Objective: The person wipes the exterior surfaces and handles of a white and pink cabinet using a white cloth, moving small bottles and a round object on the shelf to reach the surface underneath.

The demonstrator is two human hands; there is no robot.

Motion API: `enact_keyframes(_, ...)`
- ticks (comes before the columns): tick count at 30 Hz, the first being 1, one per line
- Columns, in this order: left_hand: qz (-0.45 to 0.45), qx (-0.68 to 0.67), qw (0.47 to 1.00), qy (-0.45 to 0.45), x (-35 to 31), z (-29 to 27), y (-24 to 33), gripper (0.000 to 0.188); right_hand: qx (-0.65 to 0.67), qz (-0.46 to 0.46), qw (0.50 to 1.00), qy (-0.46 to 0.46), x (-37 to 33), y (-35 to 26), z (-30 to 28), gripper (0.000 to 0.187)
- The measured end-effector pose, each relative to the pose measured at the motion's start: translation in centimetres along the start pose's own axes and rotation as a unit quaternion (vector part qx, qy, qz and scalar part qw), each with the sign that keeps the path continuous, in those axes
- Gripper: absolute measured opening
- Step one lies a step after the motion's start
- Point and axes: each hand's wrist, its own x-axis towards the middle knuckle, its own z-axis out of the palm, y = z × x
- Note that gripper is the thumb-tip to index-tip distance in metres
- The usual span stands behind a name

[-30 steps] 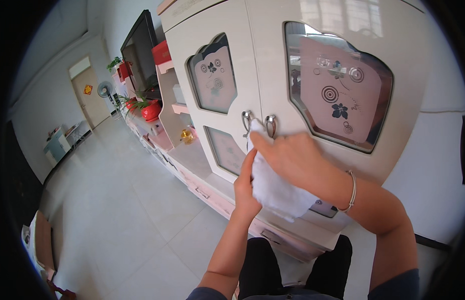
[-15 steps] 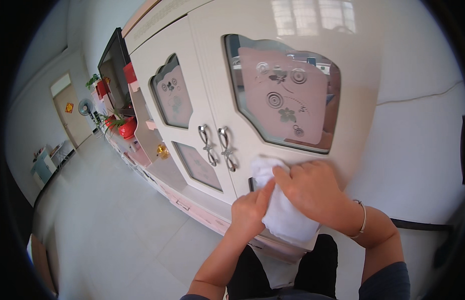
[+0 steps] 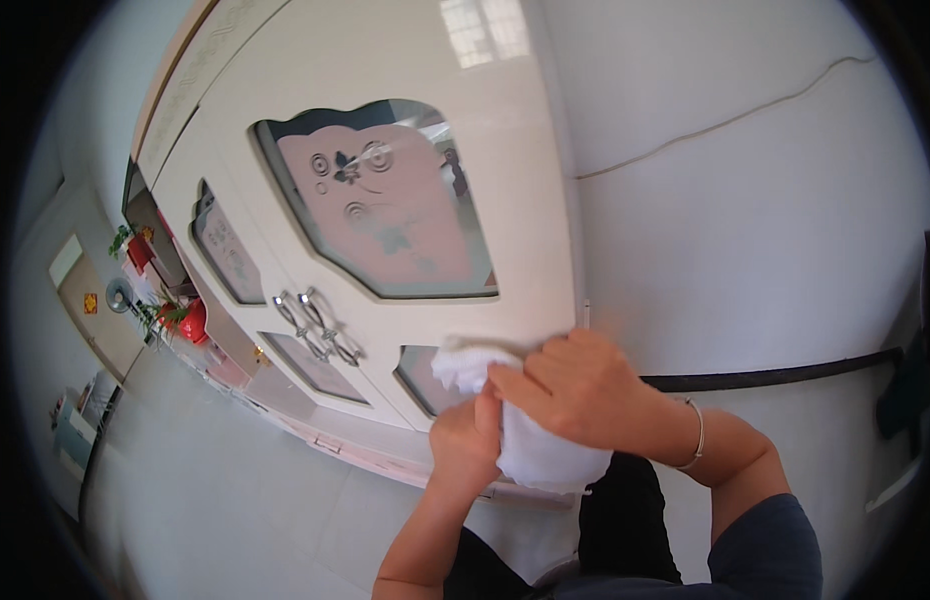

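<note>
A white cloth [image 3: 547, 458] is bunched between my two hands in front of the lower right part of a cream cabinet door [image 3: 385, 325]. My right hand [image 3: 583, 388] is closed on its upper part, fingers curled. My left hand [image 3: 465, 440] grips its left side, the thumb pointing up. The cloth and hands partly cover the door's small lower glass panel [image 3: 417, 372]. Higher up is a large pink patterned glass panel [image 3: 385, 205]. Whether the cloth touches the door is hard to see.
Two silver handles [image 3: 318, 325] sit left of the cloth, where the cabinet doors meet. White wall [image 3: 725, 240] with a thin cable [image 3: 710, 135] lies right of the cabinet, above a dark baseboard [image 3: 775, 377]. Red flowerpots [image 3: 192, 320] and a fan [image 3: 119, 294] stand far left.
My view has turned to the right, so the cabinet sits further left in the picture. Both hands, still holding the cloth, are now nearer the cabinet's right edge.
</note>
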Motion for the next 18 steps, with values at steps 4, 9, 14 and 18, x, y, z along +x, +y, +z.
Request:
enact_keyframes(4,0.026,-0.025,0.995,-0.093,-2.5,2.0,1.8,0.033,0.065,0.017,0.994,-0.09,-4.8,-0.7,0.5,0.018)
enact_keyframes(9,0.013,-0.045,0.973,-0.225,-7.2,4.0,3.4,0.027,0.146,0.112,0.973,-0.137,-9.7,-1.5,1.2,0.017)
enact_keyframes(14,0.026,0.007,0.952,-0.304,-10.5,4.2,3.3,0.014,0.177,0.173,0.962,-0.114,-12.3,-3.9,1.9,0.022)
enact_keyframes(18,-0.015,0.036,0.929,-0.369,-9.5,2.6,2.9,0.02,0.224,0.269,0.91,-0.223,-14.9,-8.1,2.9,0.03)
